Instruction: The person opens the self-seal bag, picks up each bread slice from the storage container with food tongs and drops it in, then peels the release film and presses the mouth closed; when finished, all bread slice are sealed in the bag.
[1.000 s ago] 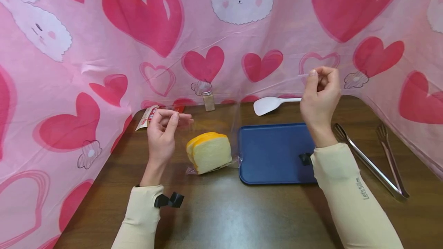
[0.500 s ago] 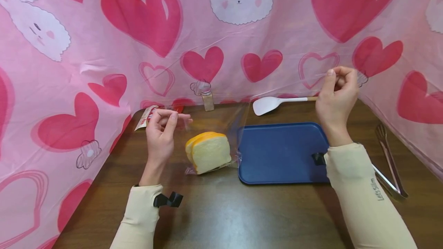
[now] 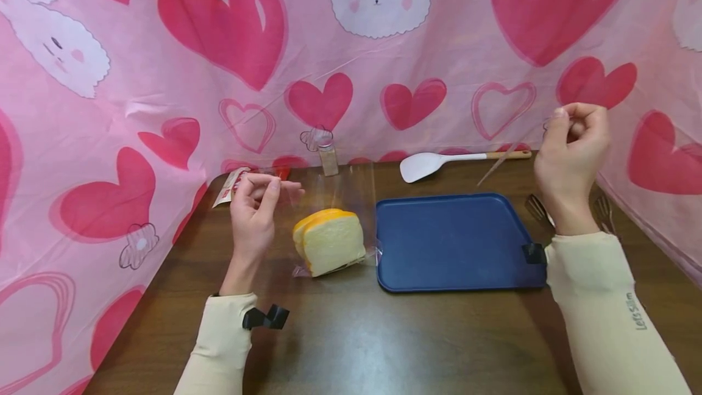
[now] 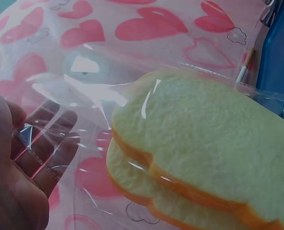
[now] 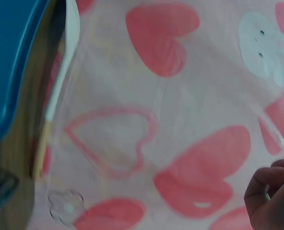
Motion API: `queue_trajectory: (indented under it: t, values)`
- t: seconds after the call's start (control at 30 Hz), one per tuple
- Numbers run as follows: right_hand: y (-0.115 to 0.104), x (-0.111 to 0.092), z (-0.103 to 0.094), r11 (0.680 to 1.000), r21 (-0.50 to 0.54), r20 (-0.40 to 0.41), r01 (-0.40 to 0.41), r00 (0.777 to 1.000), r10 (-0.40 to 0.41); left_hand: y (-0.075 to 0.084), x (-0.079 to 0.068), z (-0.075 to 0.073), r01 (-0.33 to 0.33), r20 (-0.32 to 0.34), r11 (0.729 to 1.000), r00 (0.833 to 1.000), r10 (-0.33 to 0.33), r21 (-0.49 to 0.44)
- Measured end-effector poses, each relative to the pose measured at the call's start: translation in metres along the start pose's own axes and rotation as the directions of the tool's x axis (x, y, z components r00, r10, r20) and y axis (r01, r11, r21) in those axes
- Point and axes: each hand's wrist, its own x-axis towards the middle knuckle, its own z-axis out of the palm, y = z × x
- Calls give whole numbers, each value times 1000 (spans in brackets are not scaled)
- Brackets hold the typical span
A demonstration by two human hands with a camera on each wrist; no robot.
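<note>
Two bread slices [image 3: 333, 242] with orange crusts stand inside a clear plastic bag [image 3: 359, 185] on the table, left of the tray. My left hand [image 3: 253, 212] pinches the bag's upper left edge between thumb and fingers. In the left wrist view, several fingers show through the film beside the bread [image 4: 204, 139]. High on the right, my right hand [image 3: 573, 163] pinches a thin clear strip [image 3: 500, 164], which trails down to the left, apart from the bag. The right wrist view shows the right hand [image 5: 274, 191] at its lower right corner.
A blue tray [image 3: 455, 242] lies right of the bread. Behind it is a white spatula [image 3: 422, 167] with a wooden handle end. Metal tongs [image 3: 538, 209] lie partly behind the right arm. A small shaker bottle [image 3: 328, 162] and a packet [image 3: 227, 188] stand near the patterned curtain.
My right hand has moved right, drawing the strip away from the bag, and the strip's far end now hangs loose. My left hand and the bread have barely moved.
</note>
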Motion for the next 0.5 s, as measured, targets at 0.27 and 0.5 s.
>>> queue_trajectory:
  t: [0.27,0.5]
  values:
    - [-6,8,-50,975,-210,148,70,988,-39,-1,-1,2,-8,1,1000,1000,8,-1]
    - [-21,6,-105,881,-451,380,142,924,46,-2,-2,4,-10,11,1000,1000,10,-9]
